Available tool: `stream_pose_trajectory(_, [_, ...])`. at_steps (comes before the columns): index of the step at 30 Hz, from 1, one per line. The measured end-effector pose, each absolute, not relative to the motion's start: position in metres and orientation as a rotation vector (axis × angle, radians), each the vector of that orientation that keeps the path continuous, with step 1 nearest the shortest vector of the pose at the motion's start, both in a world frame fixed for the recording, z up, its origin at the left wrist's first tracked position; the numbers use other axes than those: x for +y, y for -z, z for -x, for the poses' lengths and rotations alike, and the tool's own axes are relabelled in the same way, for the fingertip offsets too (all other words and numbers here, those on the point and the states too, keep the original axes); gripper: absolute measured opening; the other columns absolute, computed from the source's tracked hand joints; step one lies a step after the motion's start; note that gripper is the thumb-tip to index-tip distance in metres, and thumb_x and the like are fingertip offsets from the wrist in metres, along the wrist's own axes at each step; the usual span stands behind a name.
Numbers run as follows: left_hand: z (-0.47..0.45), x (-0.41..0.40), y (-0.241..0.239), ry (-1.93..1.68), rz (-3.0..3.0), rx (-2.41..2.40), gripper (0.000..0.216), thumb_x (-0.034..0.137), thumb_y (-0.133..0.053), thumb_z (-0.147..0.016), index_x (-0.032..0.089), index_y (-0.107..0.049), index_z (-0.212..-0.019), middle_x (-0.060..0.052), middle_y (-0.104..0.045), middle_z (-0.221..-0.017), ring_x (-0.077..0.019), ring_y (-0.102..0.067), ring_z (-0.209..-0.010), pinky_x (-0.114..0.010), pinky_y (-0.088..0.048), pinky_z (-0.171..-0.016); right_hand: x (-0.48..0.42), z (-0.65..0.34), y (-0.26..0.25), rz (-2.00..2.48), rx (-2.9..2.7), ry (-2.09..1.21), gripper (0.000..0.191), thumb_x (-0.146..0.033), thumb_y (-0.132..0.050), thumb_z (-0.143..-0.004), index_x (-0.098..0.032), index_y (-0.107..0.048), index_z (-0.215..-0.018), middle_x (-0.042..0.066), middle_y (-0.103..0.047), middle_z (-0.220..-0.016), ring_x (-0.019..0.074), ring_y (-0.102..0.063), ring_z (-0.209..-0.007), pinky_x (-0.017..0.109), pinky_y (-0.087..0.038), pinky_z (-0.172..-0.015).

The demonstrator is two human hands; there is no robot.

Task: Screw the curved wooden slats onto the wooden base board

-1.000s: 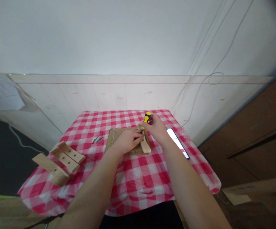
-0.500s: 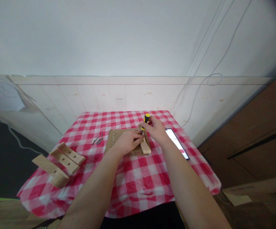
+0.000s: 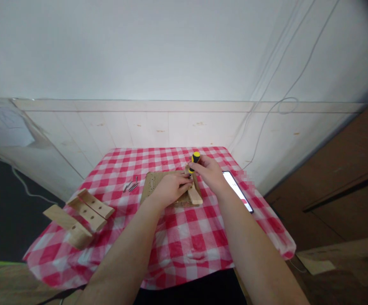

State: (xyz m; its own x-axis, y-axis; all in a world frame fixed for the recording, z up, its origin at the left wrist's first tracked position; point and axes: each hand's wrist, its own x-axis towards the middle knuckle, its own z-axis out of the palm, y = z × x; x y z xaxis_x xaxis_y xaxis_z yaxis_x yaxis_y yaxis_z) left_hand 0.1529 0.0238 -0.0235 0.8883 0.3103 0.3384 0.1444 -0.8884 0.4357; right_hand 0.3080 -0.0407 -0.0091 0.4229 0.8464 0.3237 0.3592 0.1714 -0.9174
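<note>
1 screwdriver (image 3: 196,157) sits in the right grip (image 3: 210,171), above wood (image 3: 195,196).

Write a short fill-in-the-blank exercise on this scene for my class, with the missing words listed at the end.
1. The screwdriver has a black and ____ handle.
2. The hand that grips the screwdriver is the person's ____ one.
3. From the person's view, the small metal pieces lie to the ____ of the brown board.
4. The tablecloth is checked in red and ____.

Missing words: yellow; right; left; white.
</note>
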Motion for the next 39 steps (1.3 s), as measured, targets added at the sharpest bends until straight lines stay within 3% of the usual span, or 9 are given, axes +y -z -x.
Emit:
stream_pose_trajectory(8, [-0.1527,0.0244,0.0239,-0.564,-2.619,0.330,0.026,0.026,-0.047,-0.093,0.020,-0.073,-0.098,-0.004,-0.071,-0.110,-0.0181,-0.064,-0.101,-0.031,-0.049,-0.093,-0.0410,-0.3081,0.0072,1.456,-1.198,-0.444,0.024,-0.042,-0.063,-0.076,-0.020,-0.067,-0.084,0.002,-0.068,-0.078,0.0174,-0.060,-0.070,0.033,-0.047,-0.067])
stream_pose_trajectory(19, [-0.1527,0.0260,0.0247,-0.551,-2.638,0.329,0.026,0.027,-0.049,-0.093,0.022,-0.074,-0.097,-0.003,-0.070,-0.113,-0.0181,-0.063,-0.106,-0.032,-0.048,-0.098,-0.0442,-0.3067,0.0041,1.504,-1.258,-0.349,0.026,-0.044,-0.057,-0.082,-0.019,-0.063,-0.080,0.000,-0.061,-0.067,0.0153,-0.055,-0.062,0.029,-0.041,-0.058])
stream_pose_trajectory(39, [-0.1542,0.0269,0.0254,-0.530,-2.649,0.318,0.026,0.026,-0.050,-0.092,0.021,-0.073,-0.103,-0.005,-0.065,-0.124,-0.0202,-0.059,-0.118,-0.037,-0.043,-0.106,-0.0458,-0.3119,0.0049,1.522,-1.358,-0.392,0.024,-0.042,-0.056,-0.083,-0.019,-0.062,-0.086,0.002,-0.064,-0.075,0.0166,-0.058,-0.068,0.030,-0.043,-0.062])
